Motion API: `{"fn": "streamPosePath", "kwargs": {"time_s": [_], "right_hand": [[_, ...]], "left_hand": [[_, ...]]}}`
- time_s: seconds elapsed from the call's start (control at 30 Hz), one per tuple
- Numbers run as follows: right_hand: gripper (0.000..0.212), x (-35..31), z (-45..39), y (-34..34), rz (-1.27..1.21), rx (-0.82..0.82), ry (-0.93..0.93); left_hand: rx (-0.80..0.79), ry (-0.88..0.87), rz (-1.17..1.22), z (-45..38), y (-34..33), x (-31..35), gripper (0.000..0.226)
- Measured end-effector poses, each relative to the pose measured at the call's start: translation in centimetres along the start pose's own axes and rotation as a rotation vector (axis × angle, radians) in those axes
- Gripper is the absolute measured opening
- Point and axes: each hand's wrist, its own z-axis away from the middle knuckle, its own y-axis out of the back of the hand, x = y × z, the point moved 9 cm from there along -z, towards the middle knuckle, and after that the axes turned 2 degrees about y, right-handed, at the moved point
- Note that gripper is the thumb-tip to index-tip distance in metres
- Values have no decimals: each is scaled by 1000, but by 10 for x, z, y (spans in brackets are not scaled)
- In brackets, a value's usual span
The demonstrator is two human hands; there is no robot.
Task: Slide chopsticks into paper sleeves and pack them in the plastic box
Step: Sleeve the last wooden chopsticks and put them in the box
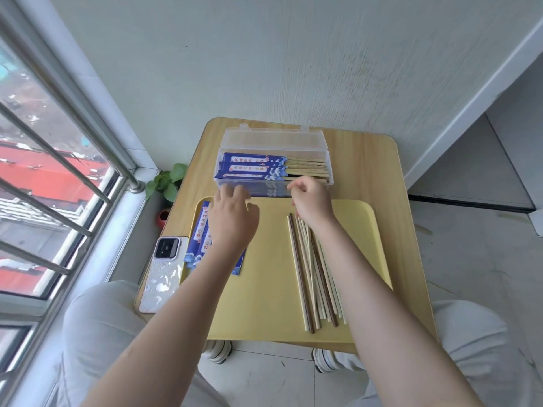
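Small wooden table point(367, 160) against wall, yellow tray point(264, 289) on near half. Clear plastic box point(232, 183) sits at far edge of tray, lid open & tilted back toward wall; inside approx 3 sleeved pairs point(252, 168), blue sleeves to the left, bare chopstick ends sticking out right. Left hand point(232, 221) palm down over tray's far-left corner, fingers spread & relaxed, tips near box front wall, holding nothing visible; contact w/ box can't tell. Under it a stack of empty blue paper sleeves point(201, 239) on tray's left side, partly hidden by hand & wrist. Right hand point(311, 201) at box's near right edge, fingers curled loosely, thumb & index close together; whether they pinch anything can't tell. Loose chopsticks point(314, 274) on tray's right side, light & dark mixed, lying roughly lengthwise toward person. Phone point(164, 271) on table left of tray, camera side up.
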Motion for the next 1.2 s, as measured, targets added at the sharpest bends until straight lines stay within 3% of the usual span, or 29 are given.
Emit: {"fn": "streamPosePath", "kwargs": {"time_s": [0.07, 0.17, 0.27, 0.53, 0.6, 0.7, 0.77, 0.87, 1.0, 1.2], "right_hand": [[20, 11, 14, -21, 68, -105, -32], [19, 28, 34, -42, 108, -171, -78], [19, 35, 52, -45, 88, -166, -102], [23, 35, 82, -21, -18, -97, -130], [22, 34, 89, -17, -41, -99, -144], [16, 33, 100, -24, -39, -212, -132], [23, 31, 109, -31, -51, -299, -108], [37, 27, 118, -31, -86, -289, -61], [26, 29, 117, -18, -72, -146, 11], [24, 28, 117, -5, -83, -69, 81]], "left_hand": [[-171, 135, -55, 16, -15, -17, 19], [-301, 155, -171, 41, -29, -26, 25], [-331, 145, -221, 53, -37, -28, 27], [-252, 213, -157, 60, -24, -32, 5], [-246, 286, -7, 64, -24, -38, 6], [-300, 638, 666, 80, -34, -48, 5], [-335, 819, 1013, 93, -39, -39, 5], [-345, 886, 1177, 97, -40, -28, 7], [-345, 967, 1339, 103, -46, -20, 8], [-336, 1001, 1464, 110, -45, -15, 8]]}}
